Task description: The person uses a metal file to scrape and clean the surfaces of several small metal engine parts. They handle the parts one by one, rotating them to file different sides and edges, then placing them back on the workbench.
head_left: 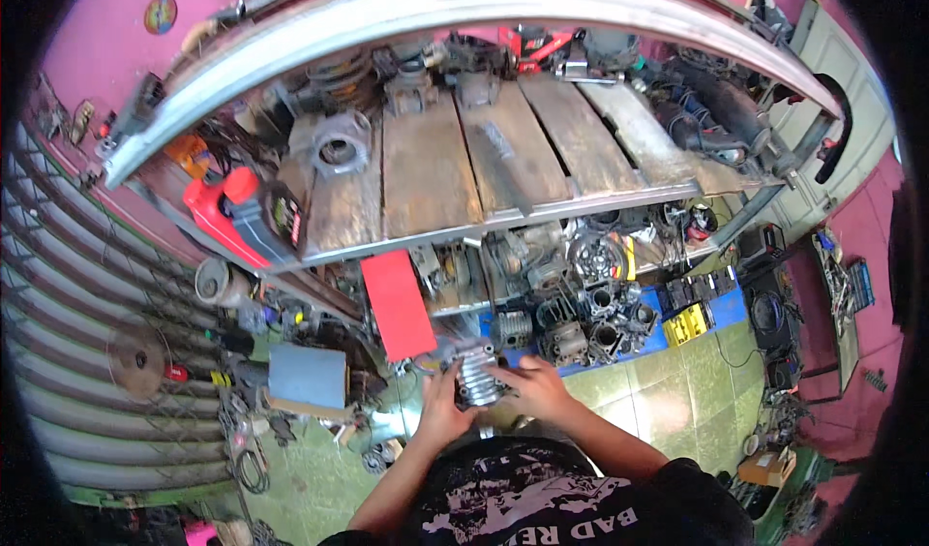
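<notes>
A silvery engine cylinder [478,379] with ribbed cooling fins is between my hands, close in front of my body and below the bench's front edge. My left hand [442,409] closes on its left side, fingers pointing away from me. From the right, my right hand [535,388] grips it, with its fingers reaching over the fins. The underside of the cylinder is hidden, and I cannot tell whether it rests on anything. Just beyond the left hand stands a bright red box [400,304].
A wooden-plank bench [421,168] spans the view ahead, with a metal casing [341,144] and a red oil bottle [221,222] on its left. Engine parts [605,318] crowd a blue mat to the right. A grey-blue box [308,376] sits at left on the green tiled floor [668,415].
</notes>
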`<state>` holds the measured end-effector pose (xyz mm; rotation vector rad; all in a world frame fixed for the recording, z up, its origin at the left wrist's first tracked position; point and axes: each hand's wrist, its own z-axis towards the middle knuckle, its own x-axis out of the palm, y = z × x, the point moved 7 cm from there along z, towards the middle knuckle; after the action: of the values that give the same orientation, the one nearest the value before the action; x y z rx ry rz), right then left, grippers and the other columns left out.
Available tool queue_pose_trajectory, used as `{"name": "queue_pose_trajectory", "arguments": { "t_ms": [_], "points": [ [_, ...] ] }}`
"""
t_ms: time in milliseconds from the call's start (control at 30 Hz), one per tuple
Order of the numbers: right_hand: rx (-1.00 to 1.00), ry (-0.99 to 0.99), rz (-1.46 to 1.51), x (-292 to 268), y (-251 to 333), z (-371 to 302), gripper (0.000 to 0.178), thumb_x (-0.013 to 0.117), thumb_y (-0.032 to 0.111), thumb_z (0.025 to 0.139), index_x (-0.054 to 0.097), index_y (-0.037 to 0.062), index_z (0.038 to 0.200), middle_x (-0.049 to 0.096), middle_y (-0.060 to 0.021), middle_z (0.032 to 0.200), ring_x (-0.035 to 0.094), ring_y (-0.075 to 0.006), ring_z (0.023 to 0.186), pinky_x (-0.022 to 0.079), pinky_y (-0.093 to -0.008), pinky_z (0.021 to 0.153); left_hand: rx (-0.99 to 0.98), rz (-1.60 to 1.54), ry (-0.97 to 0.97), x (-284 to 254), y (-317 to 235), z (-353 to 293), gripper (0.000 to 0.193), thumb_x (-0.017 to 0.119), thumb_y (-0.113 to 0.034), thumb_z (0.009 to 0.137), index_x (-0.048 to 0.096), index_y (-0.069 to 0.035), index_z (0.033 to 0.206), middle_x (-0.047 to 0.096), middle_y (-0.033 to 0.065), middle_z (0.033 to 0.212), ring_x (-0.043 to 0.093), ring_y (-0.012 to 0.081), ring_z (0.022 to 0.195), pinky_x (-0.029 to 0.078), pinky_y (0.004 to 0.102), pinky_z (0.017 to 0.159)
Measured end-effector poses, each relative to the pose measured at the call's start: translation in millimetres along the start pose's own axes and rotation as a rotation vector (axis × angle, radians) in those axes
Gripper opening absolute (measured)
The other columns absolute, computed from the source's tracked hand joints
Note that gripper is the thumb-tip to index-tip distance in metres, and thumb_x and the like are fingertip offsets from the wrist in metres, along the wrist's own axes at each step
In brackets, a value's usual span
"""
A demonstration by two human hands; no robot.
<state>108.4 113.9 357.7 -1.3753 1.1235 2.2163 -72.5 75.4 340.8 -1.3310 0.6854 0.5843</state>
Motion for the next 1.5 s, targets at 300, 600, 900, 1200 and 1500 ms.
{"name": "queue_pose_trajectory", "arguments": {
  "t_ms": [300,600,900,1200,1500],
  "points": [
    [-0.101,-0.552,-0.345,-152.7,77.5,149.3,0.066,0.081,0.019,0.075,0.066,0.0218,0.139,0.074,-0.004,0.122,0.059,-0.0241,0.087,0.045,-0.0385,0.079,0.494,0.153,-0.333,-195.9,-75.5,131.0,0.094,0.089,-0.022,0.069,0.051,-0.019,0.155,0.05,0.0154,0.108,0.045,0.0356,0.1,0.04,0.0475,0.091],
    [0.082,-0.259,-0.169,-169.5,-1.2,268.4,0.074,0.087,0.022,0.072,0.064,0.0173,0.142,0.065,-0.0212,0.094,0.065,-0.0381,0.096,0.052,-0.047,0.086,0.376,-0.108,-0.296,-204.6,-28.7,259.4,0.094,0.091,-0.031,0.073,0.045,-0.003,0.151,0.059,0.0216,0.131,0.051,0.0418,0.114,0.041,0.0502,0.104],
    [0.145,-0.225,-0.137,-168.0,-50.3,264.2,0.07,0.088,0.031,0.075,0.065,0.0232,0.141,0.066,-0.0145,0.124,0.059,-0.0353,0.116,0.045,-0.0544,0.098,0.188,0.008,-0.417,-187.8,-12.1,261.5,0.09,0.09,-0.038,0.075,0.049,-0.009,0.149,0.066,0.0182,0.124,0.056,0.0365,0.113,0.041,0.0499,0.1],
    [0.566,-0.093,-0.422,-157.6,-118.6,208.9,0.054,0.077,0.032,0.088,0.065,0.0272,0.14,0.065,-0.0098,0.139,0.054,-0.0345,0.131,0.03,-0.0693,0.107,0.063,0.069,-0.489,-181.6,-17.3,243.1,0.07,0.082,-0.04,0.084,0.057,-0.013,0.143,0.066,0.014,0.129,0.053,0.0388,0.115,0.04,0.0507,0.1],
    [0.543,-0.35,0.127,-173.5,-156.2,159.2,0.048,0.061,0.032,0.102,0.058,0.0154,0.147,0.068,-0.0222,0.132,0.058,-0.0383,0.133,0.024,-0.0745,0.11,0.034,0.344,-0.426,-201.1,-30.6,248.0,0.085,0.086,-0.054,0.076,0.054,-0.023,0.148,0.058,0.0167,0.144,0.049,0.0432,0.123,0.036,0.0589,0.106]
  ]
}}
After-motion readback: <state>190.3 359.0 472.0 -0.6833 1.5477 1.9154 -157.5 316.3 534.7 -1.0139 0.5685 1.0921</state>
